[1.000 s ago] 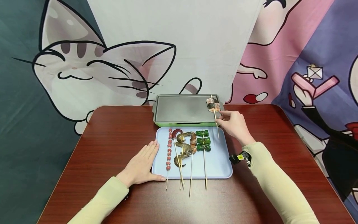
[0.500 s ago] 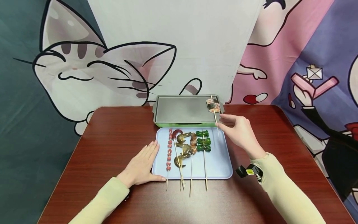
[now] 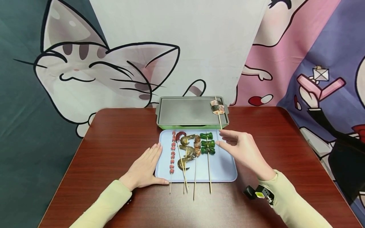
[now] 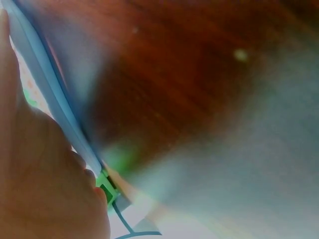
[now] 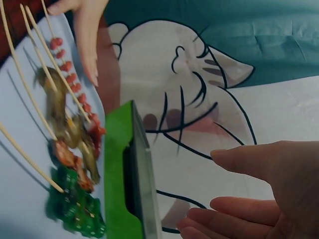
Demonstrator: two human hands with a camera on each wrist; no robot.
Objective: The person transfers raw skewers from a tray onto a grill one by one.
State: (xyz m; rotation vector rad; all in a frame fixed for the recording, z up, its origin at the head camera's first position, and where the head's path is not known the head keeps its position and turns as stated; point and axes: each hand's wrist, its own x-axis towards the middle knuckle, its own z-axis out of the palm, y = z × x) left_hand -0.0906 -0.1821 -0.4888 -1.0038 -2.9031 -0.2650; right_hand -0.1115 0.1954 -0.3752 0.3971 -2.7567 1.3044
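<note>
My left hand (image 3: 144, 167) lies flat with straight fingers along the left edge of the light blue tray (image 3: 225, 172). My right hand (image 3: 243, 148) is over the tray's right side, thumb and fingers apart, with nothing between them, as the right wrist view confirms. Its thumb tip comes close to a green pepper skewer (image 3: 207, 143). Beyond the fingers, a fish-slice skewer (image 3: 218, 107) lies on the right end of the grey grill plate (image 3: 185, 110), its stick reaching toward the tray and its lower end hidden by the hand.
Also on the tray are a skewer of small red pieces (image 3: 172, 153), a shrimp skewer (image 3: 186, 150), a dark red tentacle skewer (image 3: 180, 135) and a brown meat skewer (image 3: 197, 145). Their sticks overhang the tray's near edge. The grill's green base (image 5: 119, 174) stands right behind the tray.
My right hand has let go of the fish-slice skewer's stick and moved down toward the green pepper skewer. The fish-slice skewer stays on the grill plate. My left hand has not moved.
</note>
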